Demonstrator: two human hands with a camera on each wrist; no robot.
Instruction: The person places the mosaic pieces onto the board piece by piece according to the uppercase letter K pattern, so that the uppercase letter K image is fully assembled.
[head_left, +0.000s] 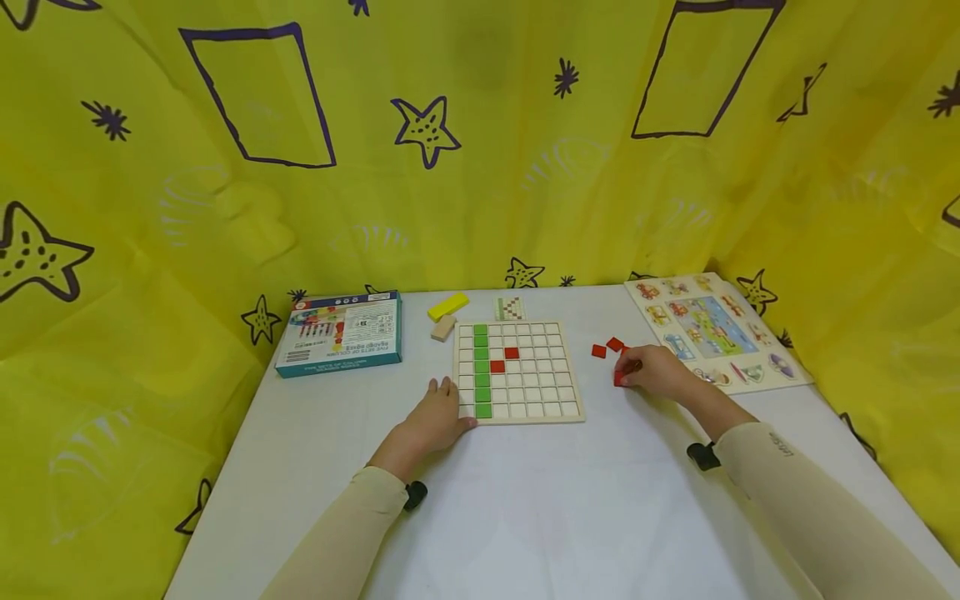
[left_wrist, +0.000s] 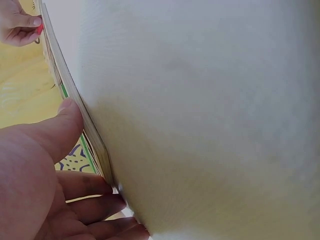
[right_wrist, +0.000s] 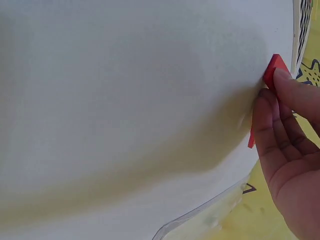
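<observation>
A wooden grid board (head_left: 519, 421) lies flat on the table. One column of green tiles (head_left: 482, 367) fills a line near its left side, and two red tiles (head_left: 512, 353) sit diagonally to each other beside it. My left hand (head_left: 435, 417) rests at the board's near left corner, thumb along the front edge and fingers extended by the left side. To the right of the board, my right hand (head_left: 654, 372) pinches a red square tile (right_wrist: 278, 67) between thumb and fingertips, low over the table. Loose red tiles (head_left: 598, 351) lie around those fingertips, one partly hidden by the hand.
Behind the board lie a small pattern card (head_left: 509, 309), a yellow block (head_left: 447, 307) and a plain wooden block (head_left: 443, 327). A teal-edged box (head_left: 341, 333) is at the left, a picture puzzle board (head_left: 716, 332) at the right. Yellow curtain (head_left: 480, 200) encloses the white table (head_left: 517, 508).
</observation>
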